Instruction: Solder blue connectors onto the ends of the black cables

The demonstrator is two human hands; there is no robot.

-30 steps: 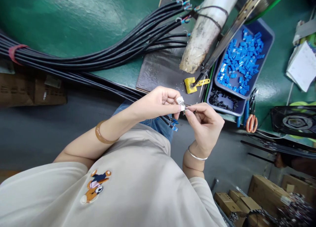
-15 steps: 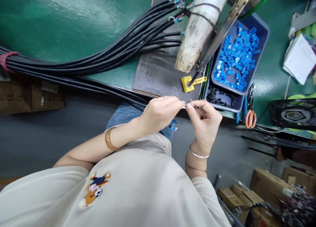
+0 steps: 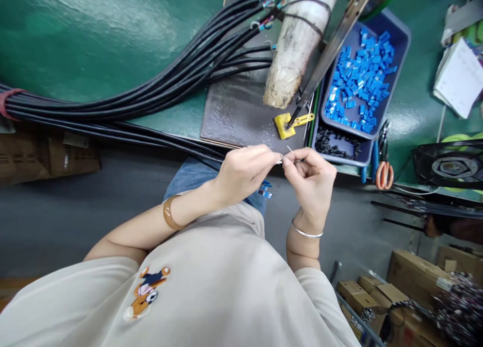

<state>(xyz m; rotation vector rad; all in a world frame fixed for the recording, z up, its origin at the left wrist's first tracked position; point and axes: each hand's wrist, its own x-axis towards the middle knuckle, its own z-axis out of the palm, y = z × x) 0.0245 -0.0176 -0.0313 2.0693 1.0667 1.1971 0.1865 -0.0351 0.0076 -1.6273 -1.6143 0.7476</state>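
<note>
My left hand [image 3: 245, 172] and my right hand [image 3: 311, 180] meet in front of my chest, just below the bench edge. Both are closed in a pinch on the stripped end of a black cable [image 3: 211, 153] that runs off to the left. Thin wire ends [image 3: 290, 150] stick up between the fingertips. Small blue connectors [image 3: 264, 190] hang from other cable ends under my left hand. A bundle of black cables [image 3: 158, 93] lies across the green bench [image 3: 94, 40].
A blue tray [image 3: 400, 40] holds several blue connectors, with a dark tray [image 3: 339, 146] of black bits below it. A yellow tool [image 3: 285, 125] lies on a grey mat [image 3: 234, 115]. Orange-handled scissors [image 3: 384, 173] sit at the right. Cardboard boxes [image 3: 411, 281] stand on the floor.
My hands have risen a little toward the bench edge and drawn closer. The white piece seen at my left fingertips a second ago no longer shows.
</note>
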